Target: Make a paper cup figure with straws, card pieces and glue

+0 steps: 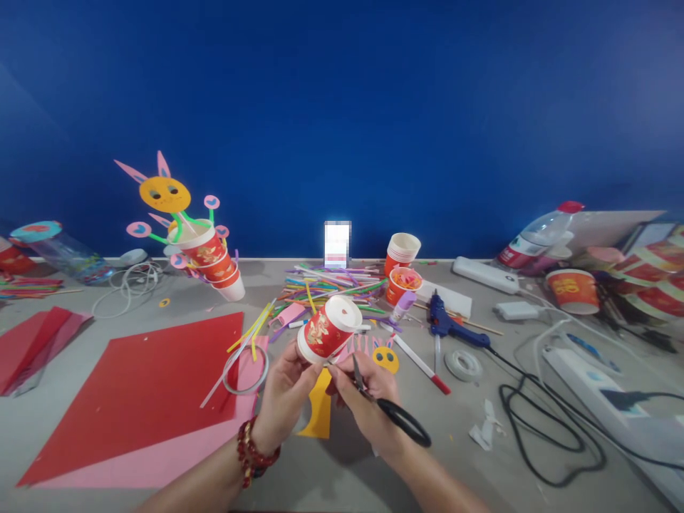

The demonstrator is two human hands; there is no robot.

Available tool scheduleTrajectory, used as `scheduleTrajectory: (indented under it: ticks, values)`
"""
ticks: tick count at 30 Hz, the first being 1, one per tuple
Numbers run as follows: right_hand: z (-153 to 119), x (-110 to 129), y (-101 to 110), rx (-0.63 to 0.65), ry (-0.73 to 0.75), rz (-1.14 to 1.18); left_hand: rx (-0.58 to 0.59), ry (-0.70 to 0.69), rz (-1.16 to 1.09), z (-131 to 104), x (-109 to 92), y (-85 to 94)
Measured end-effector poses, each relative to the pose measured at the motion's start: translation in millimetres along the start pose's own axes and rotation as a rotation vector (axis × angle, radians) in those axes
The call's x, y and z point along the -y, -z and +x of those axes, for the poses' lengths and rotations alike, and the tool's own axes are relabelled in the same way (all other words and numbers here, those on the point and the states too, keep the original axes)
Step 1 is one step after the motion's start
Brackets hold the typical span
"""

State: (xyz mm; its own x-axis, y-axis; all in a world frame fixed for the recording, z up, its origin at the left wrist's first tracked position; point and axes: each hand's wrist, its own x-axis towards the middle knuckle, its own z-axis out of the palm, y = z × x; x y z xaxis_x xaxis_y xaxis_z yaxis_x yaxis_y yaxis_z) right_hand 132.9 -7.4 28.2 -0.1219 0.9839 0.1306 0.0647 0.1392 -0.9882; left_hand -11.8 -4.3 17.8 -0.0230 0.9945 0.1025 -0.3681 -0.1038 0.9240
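Observation:
My left hand [286,385] holds a red paper cup [330,331] with gold print, tilted with its white base up and to the right. Black-handled scissors [403,420] are tucked in my right hand [368,395], blades pointing up and away. My right thumb and fingertips meet the cup's rim close to my left thumb; what they pinch there is too small to make out. Beneath my hands lies a piece of yellow paper [319,410]. Just beyond the right hand is a yellow paper rabbit face [385,358] with pink ears.
A cup-built rabbit figure [206,256] stands at the back left. Red card [160,385] covers the left. Pipe cleaners [342,281] lie piled behind the cup. To the right are a blue glue gun [454,328], clear tape [463,365], black cable [534,434] and a power strip [598,385].

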Motion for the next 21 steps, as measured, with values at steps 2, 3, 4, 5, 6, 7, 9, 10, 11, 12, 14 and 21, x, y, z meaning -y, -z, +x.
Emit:
scheduleTrajectory:
  ticks: [2,3,4,5,6,7,9,10,11,12,14,21]
  values:
    - [1,-2,-4,-0.002,-0.099,0.173,-0.011,0.033,-0.029,-1,4,0.5]
    - [2,-3,-6,-0.011,-0.134,0.250,-0.019,0.041,-0.042,-2,5,0.8]
    - [3,-4,-8,-0.016,-0.161,0.317,-0.025,0.045,-0.055,-3,7,1.1]
    - [3,-5,-9,-0.019,-0.182,0.374,-0.028,0.049,-0.070,-3,9,1.4]
    - [4,-6,-10,-0.017,-0.199,0.423,-0.030,0.054,-0.087,-4,11,1.5]
    - [4,-5,-11,-0.013,-0.213,0.466,-0.031,0.064,-0.106,-4,11,1.3]
    - [4,-4,-11,-0.004,-0.226,0.530,-0.039,0.102,-0.154,-4,12,-0.1]
    - [4,-3,-11,-0.001,-0.227,0.552,-0.045,0.126,-0.184,-4,11,-1.4]
    - [4,-2,-11,0.001,-0.227,0.566,-0.049,0.150,-0.216,-4,10,-3.0]
    - [4,-1,-11,0.003,-0.225,0.574,-0.049,0.174,-0.249,-3,8,-4.9]
    - [4,0,-11,0.005,-0.224,0.581,-0.040,0.206,-0.307,-2,6,-8.5]
    - [7,-7,-5,-0.053,-0.088,0.309,-0.116,0.233,-0.339,0,15,-6.9]
